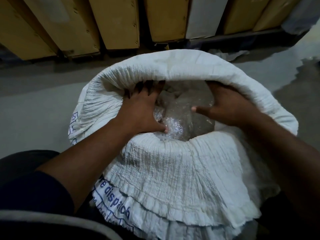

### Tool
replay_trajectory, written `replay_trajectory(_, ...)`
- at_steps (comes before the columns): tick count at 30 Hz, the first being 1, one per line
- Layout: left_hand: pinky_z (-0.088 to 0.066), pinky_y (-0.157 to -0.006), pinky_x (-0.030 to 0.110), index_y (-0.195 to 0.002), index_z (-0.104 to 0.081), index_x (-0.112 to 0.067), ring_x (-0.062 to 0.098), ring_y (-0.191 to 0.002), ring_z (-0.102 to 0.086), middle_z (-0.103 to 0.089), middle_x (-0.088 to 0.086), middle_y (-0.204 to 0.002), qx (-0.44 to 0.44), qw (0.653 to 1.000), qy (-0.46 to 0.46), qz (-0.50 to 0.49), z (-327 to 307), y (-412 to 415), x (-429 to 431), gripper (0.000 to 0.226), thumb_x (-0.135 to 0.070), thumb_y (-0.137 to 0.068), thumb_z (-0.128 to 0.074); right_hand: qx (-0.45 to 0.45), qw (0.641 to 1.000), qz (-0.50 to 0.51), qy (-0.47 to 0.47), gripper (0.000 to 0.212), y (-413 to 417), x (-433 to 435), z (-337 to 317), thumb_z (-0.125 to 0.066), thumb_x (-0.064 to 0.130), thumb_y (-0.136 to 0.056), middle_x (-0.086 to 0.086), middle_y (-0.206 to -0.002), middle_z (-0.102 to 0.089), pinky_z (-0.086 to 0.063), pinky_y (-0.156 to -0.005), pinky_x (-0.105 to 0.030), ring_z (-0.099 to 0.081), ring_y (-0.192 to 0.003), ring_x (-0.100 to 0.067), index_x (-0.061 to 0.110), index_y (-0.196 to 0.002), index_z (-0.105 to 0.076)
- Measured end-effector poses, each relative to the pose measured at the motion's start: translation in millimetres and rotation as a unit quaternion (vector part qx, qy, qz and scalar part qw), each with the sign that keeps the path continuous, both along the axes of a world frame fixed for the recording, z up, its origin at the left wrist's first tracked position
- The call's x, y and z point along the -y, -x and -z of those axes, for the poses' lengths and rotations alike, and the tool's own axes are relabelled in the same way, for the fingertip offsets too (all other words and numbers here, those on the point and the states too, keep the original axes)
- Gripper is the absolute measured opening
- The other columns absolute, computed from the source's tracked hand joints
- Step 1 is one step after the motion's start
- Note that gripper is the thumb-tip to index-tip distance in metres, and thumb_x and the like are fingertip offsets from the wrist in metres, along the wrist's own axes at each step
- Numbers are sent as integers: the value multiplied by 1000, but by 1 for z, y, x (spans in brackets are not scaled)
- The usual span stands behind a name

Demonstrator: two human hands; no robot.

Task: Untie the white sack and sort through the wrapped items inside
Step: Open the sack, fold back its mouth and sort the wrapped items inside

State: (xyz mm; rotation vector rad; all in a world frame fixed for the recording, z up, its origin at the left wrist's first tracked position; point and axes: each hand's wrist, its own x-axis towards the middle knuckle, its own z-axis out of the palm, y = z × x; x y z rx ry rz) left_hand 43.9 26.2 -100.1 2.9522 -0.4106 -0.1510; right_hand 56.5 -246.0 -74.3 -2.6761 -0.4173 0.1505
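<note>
At the lower left a dark blue sleeve [34,187] covers the upper part of the person's left arm, with the grey concrete floor [34,110] beyond it. The left hand [143,108] reaches into the mouth of the white woven plastic sack [173,170], which stands open on the floor in the middle of the view, its top rolled down in thick crinkled folds and blue printed lettering [114,193] on its near-left side. This hand's fingers are spread, their tips tucked under the far-left rim, and the thumb presses into a clear bubble-wrapped bundle [181,115] lying inside the sack, between the two hands. The right hand [228,106] rests on the bundle's right side with the thumb pointing straight left – its fingers vanish under the far rim, so their grip cannot be told. Tall brown cardboard boxes [117,21] stand in a row behind the sack.
</note>
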Motion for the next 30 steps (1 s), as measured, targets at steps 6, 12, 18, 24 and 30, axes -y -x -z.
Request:
replay_trajectory(6,-47,-109,38,-144,-50,-38,20,-132,-55,-58,-7,-146,-115,993,16,-10,-12,-4,-14,118,-97,-43,-69,-21,994,98,37,95,-17,54,-24,-69,69,-80,-3,-164,-35,-22,-124,-34,-30,-151,-22,26,-157,-35)
replay_trajectory(12,-57,-86,39,-135,-63,-34,19,-112,-69,-73,-10,-121,75,991,43,99,-26,9,12,58,-63,-85,-63,-20,996,-43,71,42,15,0,-23,-78,41,-85,5,-120,-74,-46,-95,-27,-67,-113,-14,25,-123,-72)
replay_trajectory(18,-54,-96,44,-153,-45,-29,21,-126,-60,-63,-4,-137,143,982,106,69,-27,1,5,77,-52,-85,-71,106,992,33,-54,39,13,-8,-24,-76,40,-87,7,-104,-76,-57,-89,-37,-71,-95,-10,24,-122,-71)
replay_trajectory(24,-6,-128,56,-162,-24,-30,31,-160,-7,-8,2,-174,100,993,-64,-24,9,-25,-30,101,-72,-80,-65,53,986,47,148,113,-11,20,12,-76,63,-74,-7,-171,-17,-18,-126,-47,-18,-156,-29,25,-162,-17)
replay_trajectory(30,-32,-120,54,-158,-34,-24,39,-145,-39,-33,8,-164,41,992,-33,-116,21,-29,-42,90,-48,-81,-74,-31,984,118,127,102,-15,29,44,-74,54,-81,-12,-159,-42,-36,-115,-41,-41,-145,-31,23,-162,-19)
